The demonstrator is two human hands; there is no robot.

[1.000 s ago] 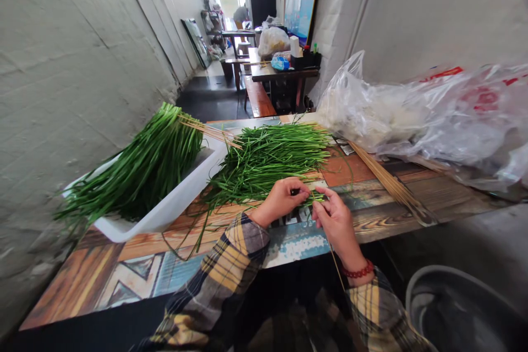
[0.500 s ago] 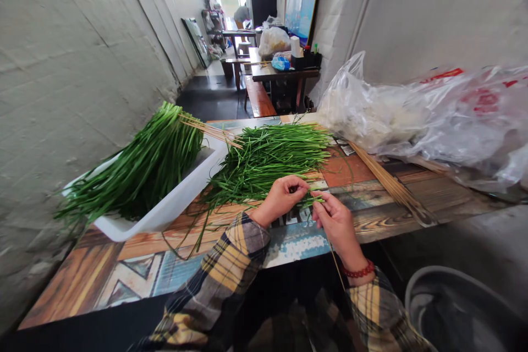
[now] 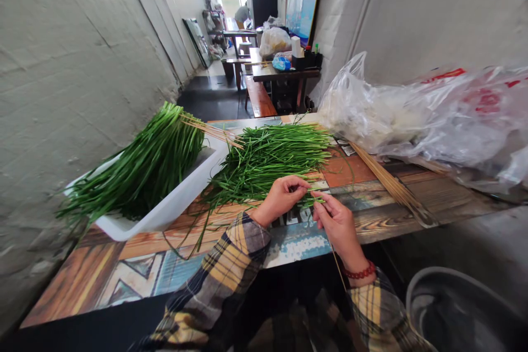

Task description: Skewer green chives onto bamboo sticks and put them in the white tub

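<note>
At the near edge of the loose pile of garlic chives (image 3: 276,148), my two hands meet, fingertips almost touching. My left hand (image 3: 282,196) is closed in a pinch at the chive ends. My right hand (image 3: 336,223), wearing a red bead bracelet, is closed on a thin bamboo skewer (image 3: 339,267) that slants down toward my lap. Short green chive ends show at the right fingertips; the skewer's tip is hidden there. Left of the pile, a thick bunch of chives (image 3: 152,165) with several skewers (image 3: 212,131) through its cut end lies in a white tray (image 3: 165,208).
Loose bamboo skewers (image 3: 383,181) lie on the right of the patterned table (image 3: 74,280). Behind them sit clear plastic bags (image 3: 412,113). A grey tub (image 3: 454,275) stands below at the right. Farther back are another table (image 3: 280,72) and a bent-over person (image 3: 242,14).
My hands stay almost in place, with only slight finger movement at the chive ends. The view has shifted very slightly.
</note>
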